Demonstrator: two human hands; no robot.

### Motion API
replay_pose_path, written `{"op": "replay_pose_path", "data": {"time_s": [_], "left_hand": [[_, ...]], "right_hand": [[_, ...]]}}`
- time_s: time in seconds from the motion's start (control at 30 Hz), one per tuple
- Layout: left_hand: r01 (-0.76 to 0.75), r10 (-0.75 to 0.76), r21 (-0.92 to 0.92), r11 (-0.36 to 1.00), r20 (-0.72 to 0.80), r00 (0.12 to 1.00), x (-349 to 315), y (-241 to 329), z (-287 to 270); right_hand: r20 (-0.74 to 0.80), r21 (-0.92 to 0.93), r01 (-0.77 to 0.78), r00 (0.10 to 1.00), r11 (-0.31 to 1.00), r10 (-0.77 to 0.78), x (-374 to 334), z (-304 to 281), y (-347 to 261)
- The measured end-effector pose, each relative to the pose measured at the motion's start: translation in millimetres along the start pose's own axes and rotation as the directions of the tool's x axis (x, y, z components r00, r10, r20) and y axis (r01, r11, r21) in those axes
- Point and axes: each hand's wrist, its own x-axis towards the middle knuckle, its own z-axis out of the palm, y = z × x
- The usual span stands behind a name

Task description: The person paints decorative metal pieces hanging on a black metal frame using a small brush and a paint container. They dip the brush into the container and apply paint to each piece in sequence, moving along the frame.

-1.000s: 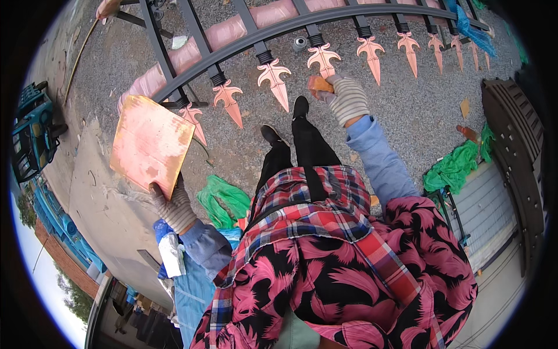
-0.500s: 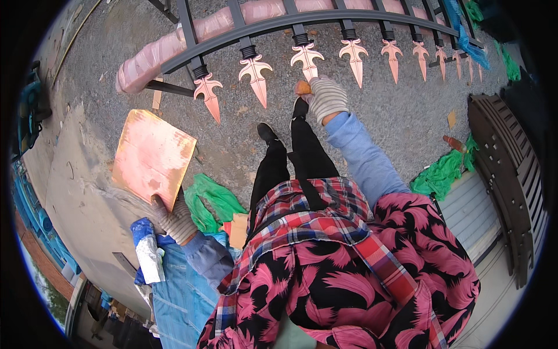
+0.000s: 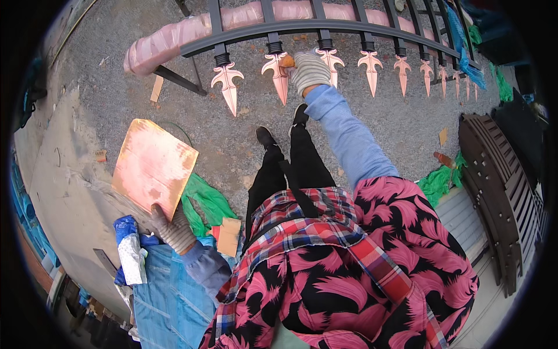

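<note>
A dark metal fence panel point(image 3: 250, 36) lies across the far side, with a row of copper-pink spearhead finials along its near rail. My right hand point(image 3: 311, 71), in a striped grey-white glove, is closed around a small orange-brown piece that looks like a sponge point(image 3: 286, 61). That piece is against the second spearhead point(image 3: 278, 81) from the left, and the hand partly covers the third spearhead point(image 3: 333, 70). My left hand point(image 3: 171, 227), also gloved, grips the lower corner of a flat cardboard sheet point(image 3: 154, 166) smeared with copper-pink, held out to the left.
A pink-wrapped roll point(image 3: 168, 49) lies beneath the fence bars. Green plastic sheeting point(image 3: 200, 200) and a blue tarp point(image 3: 168, 291) are at lower left. Dark slatted metal panels point(image 3: 494, 174) lean at right, beside more green plastic point(image 3: 437, 185). The ground is rough grey gravel.
My right hand has moved left with the sponge-like piece, from the third spearhead to the second. The left hand still grips the cardboard; the view has shifted slightly.
</note>
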Motion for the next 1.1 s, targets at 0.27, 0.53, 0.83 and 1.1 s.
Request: {"op": "replay_pose_path", "data": {"time_s": [0.27, 0.53, 0.83, 1.1], "left_hand": [[-0.024, 0.024, 0.003, 1.0, 0.002, 1.0, 11.1, 2.5, -11.3], [-0.015, 0.013, -0.054, 0.998, -0.037, 0.999, 7.6, 0.0, -11.9], [-0.003, -0.002, -0.045, 0.999, -0.103, 0.995, 10.4, 0.4, -16.0], [0.018, -0.018, -0.029, 0.999, 0.007, 1.0, 22.8, 0.4, -30.6]], "right_hand": [[-0.019, 0.009, 0.031, 0.999, 0.999, -0.031, 42.0, 20.7, 3.5], [0.015, -0.117, 0.016, 1.0, 0.993, -0.015, 37.1, -0.8, -13.1], [-0.009, -0.059, -0.029, 1.0, 0.998, 0.029, 20.5, -16.2, -5.6], [0.039, -0.01, -0.038, 0.999, 0.999, 0.039, 22.0, -17.8, 0.1]]}}
